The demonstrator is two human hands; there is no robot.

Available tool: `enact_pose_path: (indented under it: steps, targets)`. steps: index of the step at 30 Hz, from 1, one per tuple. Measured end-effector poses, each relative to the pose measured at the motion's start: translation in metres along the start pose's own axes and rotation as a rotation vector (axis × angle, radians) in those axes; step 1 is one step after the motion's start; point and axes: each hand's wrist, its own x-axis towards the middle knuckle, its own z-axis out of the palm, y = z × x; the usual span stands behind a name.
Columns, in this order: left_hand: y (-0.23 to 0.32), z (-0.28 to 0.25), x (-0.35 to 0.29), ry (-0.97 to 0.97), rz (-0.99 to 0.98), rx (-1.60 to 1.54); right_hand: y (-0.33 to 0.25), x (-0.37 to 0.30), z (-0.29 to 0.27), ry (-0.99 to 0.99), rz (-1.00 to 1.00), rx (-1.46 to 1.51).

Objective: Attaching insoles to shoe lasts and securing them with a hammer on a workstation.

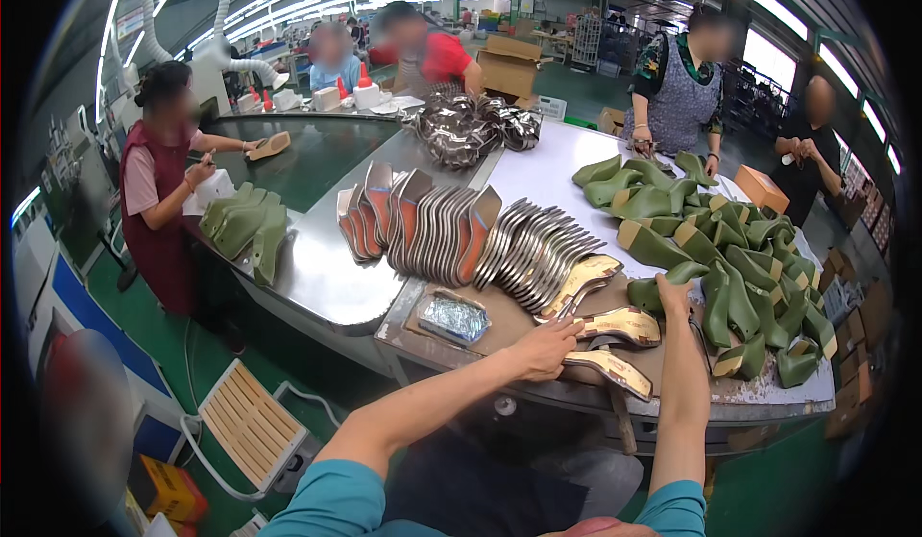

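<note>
Toward three o'clock, right hand (675, 293) fingers grip green last (645, 294); bump could topple adjoining heap (699, 242). Five o'clock: left hand (545, 350) at gold-faced form (622, 326), grip unclear.

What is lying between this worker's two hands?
In the head view, a tan insole-shaped piece lies between the left hand and the right hand, which grasps a green shoe form.
</note>
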Motion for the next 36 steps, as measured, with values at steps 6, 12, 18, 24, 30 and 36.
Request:
enact_pose_path:
  steps: [6, 12, 18, 24, 30, 36]
  targets:
    - [0.013, 0.018, -0.011, 0.196, -0.042, 0.103, -0.026, -0.013, -0.004, -0.036, 0.037, -0.072]
    - [0.028, 0.017, -0.006, 0.282, 0.005, 0.054, 0.046, 0.078, 0.019, 0.168, -0.112, 0.381]
    - [0.012, 0.024, -0.012, 0.374, -0.009, 0.026, 0.007, 0.007, -0.029, -0.294, 0.059, 1.551]
    - [0.028, 0.01, -0.021, 0.999, -0.123, -0.7, 0.034, -0.126, -0.094, -0.608, -0.468, 1.31]
    - [0.095, -0.053, -0.05, 0.852, -0.36, -1.413, 0.007, -0.284, -0.098, -0.226, -0.751, 0.534]
    - [0.111, -0.017, -0.133, 0.8, -0.497, -1.909, 0.003, -0.388, -0.041, -0.19, -1.2, 0.107]
